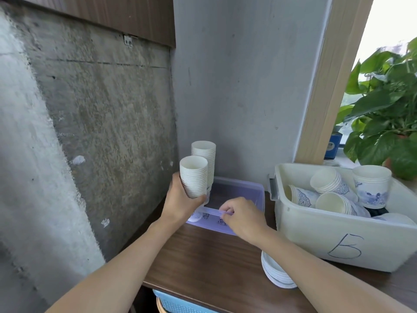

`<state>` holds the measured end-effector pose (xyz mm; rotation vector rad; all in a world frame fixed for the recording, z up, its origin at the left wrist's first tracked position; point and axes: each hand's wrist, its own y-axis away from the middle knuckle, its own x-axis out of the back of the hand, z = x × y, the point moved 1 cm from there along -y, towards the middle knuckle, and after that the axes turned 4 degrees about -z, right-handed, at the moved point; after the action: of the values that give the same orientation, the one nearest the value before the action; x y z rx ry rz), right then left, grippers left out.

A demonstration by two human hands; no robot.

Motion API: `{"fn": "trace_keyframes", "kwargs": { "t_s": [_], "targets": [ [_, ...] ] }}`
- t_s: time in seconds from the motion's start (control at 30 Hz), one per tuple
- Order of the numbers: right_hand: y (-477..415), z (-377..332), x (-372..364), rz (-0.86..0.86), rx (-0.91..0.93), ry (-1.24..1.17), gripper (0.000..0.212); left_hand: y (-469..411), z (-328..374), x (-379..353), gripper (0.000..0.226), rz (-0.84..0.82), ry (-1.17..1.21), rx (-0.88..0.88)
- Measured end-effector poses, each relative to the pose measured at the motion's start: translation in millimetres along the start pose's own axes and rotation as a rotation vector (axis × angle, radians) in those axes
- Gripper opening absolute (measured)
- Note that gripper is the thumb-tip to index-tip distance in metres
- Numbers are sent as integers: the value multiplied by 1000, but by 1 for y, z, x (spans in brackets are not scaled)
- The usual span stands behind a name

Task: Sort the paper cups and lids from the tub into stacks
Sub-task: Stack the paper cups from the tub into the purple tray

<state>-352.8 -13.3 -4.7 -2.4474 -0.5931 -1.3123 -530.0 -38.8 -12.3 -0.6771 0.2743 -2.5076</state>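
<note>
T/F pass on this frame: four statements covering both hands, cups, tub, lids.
1. The left hand grips a stack of cups. True.
2. The white tub is empty. False: it holds loose cups.
3. The stack of lids lies on the table, outside the tub. True.
4. The right hand holds a cup. False: it pinches the near rim of the purple tray.

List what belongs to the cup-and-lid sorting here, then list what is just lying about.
Job: left hand, gripping a cup stack; taller cup stack behind it; right hand, pinching the rim of the purple box; white tub; loose cups in it; lid stack.
Lying about: plant; blue carton; blue basket.
</note>
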Motion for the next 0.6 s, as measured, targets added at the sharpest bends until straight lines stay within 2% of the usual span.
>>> {"fn": "trace_keyframes", "kwargs": {
  "t_s": [0.37,0.47,0.53,0.6],
  "targets": [
    [6,-6,3,-16,33,-99,12,15,-4,19,78,-77,-99,37],
    [16,-8,12,11,86,-104,13,30,6,28,63,-5,-161,-6],
    [25,-9,21,43,150,-119,14,42,21,30,49,59,-199,-89],
    [38,-12,35,100,200,-131,14,52,45,27,40,52,-207,-174]
  ]
}}
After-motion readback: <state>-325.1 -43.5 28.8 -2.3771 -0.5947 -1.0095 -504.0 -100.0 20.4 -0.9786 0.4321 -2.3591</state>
